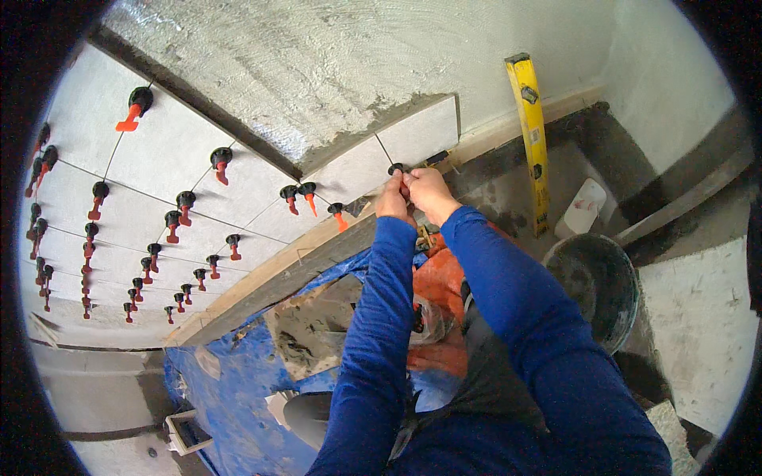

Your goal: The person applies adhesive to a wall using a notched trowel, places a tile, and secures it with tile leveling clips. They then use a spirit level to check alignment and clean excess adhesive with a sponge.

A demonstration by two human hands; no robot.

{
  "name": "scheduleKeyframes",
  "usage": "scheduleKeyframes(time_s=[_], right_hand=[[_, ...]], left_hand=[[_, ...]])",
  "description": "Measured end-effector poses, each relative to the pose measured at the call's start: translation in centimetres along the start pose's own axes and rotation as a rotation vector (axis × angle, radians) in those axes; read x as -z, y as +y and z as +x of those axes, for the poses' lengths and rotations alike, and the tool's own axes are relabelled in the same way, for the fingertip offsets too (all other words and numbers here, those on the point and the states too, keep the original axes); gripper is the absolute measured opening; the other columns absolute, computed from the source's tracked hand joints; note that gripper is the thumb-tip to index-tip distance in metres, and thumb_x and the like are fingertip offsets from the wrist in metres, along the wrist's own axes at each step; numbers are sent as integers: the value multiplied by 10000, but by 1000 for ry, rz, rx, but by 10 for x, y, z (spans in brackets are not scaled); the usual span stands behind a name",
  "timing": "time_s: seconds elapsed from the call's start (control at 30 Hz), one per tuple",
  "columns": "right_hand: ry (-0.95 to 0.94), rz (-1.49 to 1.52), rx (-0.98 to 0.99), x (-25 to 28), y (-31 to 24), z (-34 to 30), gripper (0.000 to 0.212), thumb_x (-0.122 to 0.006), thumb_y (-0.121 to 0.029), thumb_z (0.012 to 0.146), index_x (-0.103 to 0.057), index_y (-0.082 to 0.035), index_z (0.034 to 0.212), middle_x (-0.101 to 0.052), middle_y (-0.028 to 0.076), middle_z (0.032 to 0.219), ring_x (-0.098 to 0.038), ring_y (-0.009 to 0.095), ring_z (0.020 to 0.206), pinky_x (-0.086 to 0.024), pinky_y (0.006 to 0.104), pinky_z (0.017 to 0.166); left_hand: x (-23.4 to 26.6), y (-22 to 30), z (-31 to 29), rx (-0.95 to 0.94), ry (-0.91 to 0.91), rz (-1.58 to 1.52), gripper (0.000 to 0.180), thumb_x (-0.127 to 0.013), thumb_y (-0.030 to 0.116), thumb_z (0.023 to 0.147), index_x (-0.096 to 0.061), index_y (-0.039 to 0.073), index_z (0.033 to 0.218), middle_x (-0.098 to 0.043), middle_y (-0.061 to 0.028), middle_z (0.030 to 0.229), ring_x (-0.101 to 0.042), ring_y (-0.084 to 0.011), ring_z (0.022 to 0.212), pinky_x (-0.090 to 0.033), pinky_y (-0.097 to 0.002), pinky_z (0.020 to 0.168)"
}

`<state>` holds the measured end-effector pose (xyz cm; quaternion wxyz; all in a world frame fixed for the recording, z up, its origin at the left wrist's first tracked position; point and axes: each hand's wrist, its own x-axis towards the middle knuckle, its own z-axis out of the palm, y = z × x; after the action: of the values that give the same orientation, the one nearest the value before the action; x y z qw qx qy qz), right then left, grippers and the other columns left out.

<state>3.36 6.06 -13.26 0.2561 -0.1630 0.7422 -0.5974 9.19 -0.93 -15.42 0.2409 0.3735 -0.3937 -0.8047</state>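
Pinching a black-capped tile-levelling spacer (pixel 396 168) between curled, nearly closed fingers, the left hand (pixel 394 200) and right hand (pixel 430 194) meet at the joint (pixel 383 147) between two pale wall tiles (pixel 426 129); a yellow spirit level (pixel 530 131) stands farther right.

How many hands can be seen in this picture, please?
2: the left hand and the right hand, close together at a black clip on the pale tiles.

white tiles (pixel 353 170), black-and-red clips (pixel 221 156), yellow level (pixel 530 143)
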Motion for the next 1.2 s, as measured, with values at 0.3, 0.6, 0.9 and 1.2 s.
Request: scheduleKeyframes(time_s=[0.3,0.6,0.9,1.2], right_hand=[[-14,2,11,-4,10,8,255,-599,-174,992,-682,33,868,-685,96,777,-615,172,701,-489,383,630],[332,-496,179,29,-25,-6,293,-670,-281,931,-685,11,948,-729,214,926,-718,356,915,-556,477,798],[560,-352,265,63,-21,13,616,-692,-131,850,-482,40,1403,-549,277,1356,-520,439,1276,-422,484,1083],[555,-407,277,55,-16,19,614,-638,-90,839,-473,32,1418,-585,281,1330,-543,454,1245,-441,486,1060]], left_hand=[[-5,9,-22,-432,237,672,426,-569,377,979,-731,-5,1077,-745,-175,1069,-720,-275,867,-533,-406,767],[-18,3,-17,-127,200,27,252,-618,219,988,-685,-21,1028,-721,-176,990,-708,-301,940,-599,-421,769],[-24,11,-18,-150,203,-145,278,-686,56,933,-530,-77,1120,-691,-197,952,-729,-314,805,-658,-441,663],[-23,13,-22,-121,173,-251,286,-665,31,943,-529,-79,1169,-675,-205,1003,-731,-310,845,-661,-415,717]])
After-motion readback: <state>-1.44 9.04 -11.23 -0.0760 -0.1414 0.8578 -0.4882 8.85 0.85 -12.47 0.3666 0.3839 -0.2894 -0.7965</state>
